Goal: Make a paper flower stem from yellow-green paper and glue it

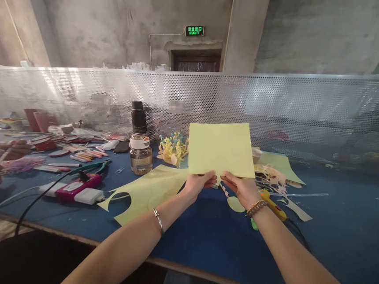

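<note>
A rectangular sheet of pale yellow paper stands upright in front of me, pinched along its lower edge by both hands. My left hand grips it left of the middle, thumb on the near side. Close beside it, my right hand pinches the same edge a little to the right. Left of my hands lies a larger yellow sheet with a rounded piece cut out of it. Under my right hand is a small yellow-green cut oval. A yellow-handled corded tool rests by my right wrist.
A lidded jar, a black bottle and a bunch of yellow and teal paper shapes stand behind. A magenta-and-white power strip with cables lies left. Another person's hand is at far left. A perforated metal screen borders the blue table.
</note>
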A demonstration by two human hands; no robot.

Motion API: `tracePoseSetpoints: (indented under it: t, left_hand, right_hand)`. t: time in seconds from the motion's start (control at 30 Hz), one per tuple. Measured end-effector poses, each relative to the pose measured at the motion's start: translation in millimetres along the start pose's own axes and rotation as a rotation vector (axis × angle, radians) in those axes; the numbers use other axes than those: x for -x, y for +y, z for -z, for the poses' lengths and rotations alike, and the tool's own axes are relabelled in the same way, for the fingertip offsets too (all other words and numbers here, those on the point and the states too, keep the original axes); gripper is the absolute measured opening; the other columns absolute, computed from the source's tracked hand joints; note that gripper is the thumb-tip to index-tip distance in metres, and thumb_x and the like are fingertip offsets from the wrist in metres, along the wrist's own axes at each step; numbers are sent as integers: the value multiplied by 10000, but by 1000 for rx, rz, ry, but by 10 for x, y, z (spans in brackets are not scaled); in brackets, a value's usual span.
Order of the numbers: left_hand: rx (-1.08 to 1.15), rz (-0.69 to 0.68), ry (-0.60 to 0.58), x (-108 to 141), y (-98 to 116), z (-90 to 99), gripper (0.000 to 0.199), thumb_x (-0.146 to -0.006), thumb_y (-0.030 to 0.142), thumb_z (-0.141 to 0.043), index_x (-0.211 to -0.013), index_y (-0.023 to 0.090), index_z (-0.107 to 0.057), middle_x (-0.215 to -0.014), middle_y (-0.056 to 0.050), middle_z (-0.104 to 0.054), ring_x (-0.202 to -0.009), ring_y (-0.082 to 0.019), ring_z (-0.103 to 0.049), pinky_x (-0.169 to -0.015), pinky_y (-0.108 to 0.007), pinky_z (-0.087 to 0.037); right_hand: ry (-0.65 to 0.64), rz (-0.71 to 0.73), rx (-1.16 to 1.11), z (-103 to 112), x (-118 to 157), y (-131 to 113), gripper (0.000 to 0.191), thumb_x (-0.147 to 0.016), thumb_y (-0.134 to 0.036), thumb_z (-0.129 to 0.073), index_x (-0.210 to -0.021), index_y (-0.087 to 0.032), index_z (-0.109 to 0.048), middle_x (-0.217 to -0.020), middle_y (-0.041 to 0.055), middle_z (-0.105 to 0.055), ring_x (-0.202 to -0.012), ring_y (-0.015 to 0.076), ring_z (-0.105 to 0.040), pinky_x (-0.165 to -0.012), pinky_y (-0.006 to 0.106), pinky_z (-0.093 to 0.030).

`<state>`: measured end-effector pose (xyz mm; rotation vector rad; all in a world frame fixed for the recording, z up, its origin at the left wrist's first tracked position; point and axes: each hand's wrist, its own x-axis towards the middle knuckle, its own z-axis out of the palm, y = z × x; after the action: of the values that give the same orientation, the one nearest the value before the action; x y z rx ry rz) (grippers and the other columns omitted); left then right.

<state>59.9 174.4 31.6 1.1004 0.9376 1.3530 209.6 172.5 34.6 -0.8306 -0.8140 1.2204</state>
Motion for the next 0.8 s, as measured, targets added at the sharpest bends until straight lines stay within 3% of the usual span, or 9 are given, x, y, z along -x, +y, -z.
tracePoseSetpoints:
  t: [0.2, 0.33, 0.47, 0.6, 0.7, 0.8]
  left_hand:
    - [43, 14, 46, -63, 72, 58, 191, -701, 281, -752, -736, 100, -703, -790, -131, -732, -679, -174, -691, -650, -262, -547]
    - [82, 32, 69, -81, 140, 94, 176, -711, 269, -745, -719, 104, -686, -744, -110, -727, -644, -151, -684, -634, -231, -533]
    - [130, 57, 48, -97, 168, 95, 203, -728, 297, -731, -738, 103, -672, -768, -111, -727, -651, -153, -686, -635, -231, -533]
    - [178, 81, 2, -127, 171, 88, 297, -830, 386, -605, -753, 104, -654, -871, -148, -729, -731, -179, -698, -660, -254, -549]
    - [261, 95, -6, -135, 205, 102, 322, -874, 421, -523, -843, 126, -649, -902, -142, -726, -804, -192, -698, -691, -262, -558]
    - [337, 151, -61, -108, 272, 120, 333, -827, 470, -573, -986, 189, -656, -1015, -99, -712, -881, -214, -689, -723, -293, -570]
  right_hand:
    - [50, 19, -47, 128, -72, -134, 78, -678, -92, -750, -706, -108, -679, -688, 75, -727, -641, 166, -710, -572, 175, -604]
    - [109, 67, -90, 239, -133, -224, 62, -739, -103, -703, -710, -141, -663, -646, 30, -714, -631, 133, -701, -602, 165, -602]
    - [158, 132, -108, 301, -177, -265, 85, -750, -195, -717, -740, -167, -637, -694, 17, -717, -664, 129, -702, -622, 176, -598]
    - [204, 170, -100, 310, -199, -281, 126, -775, -272, -697, -800, -167, -633, -703, 26, -709, -681, 143, -703, -597, 196, -595]
    - [247, 186, -99, 304, -189, -307, 111, -799, -269, -667, -780, -173, -616, -695, 19, -695, -676, 137, -697, -597, 196, -590]
    - [212, 167, -67, 282, -152, -340, 92, -801, -258, -663, -789, -176, -623, -765, 34, -706, -694, 139, -694, -623, 209, -591]
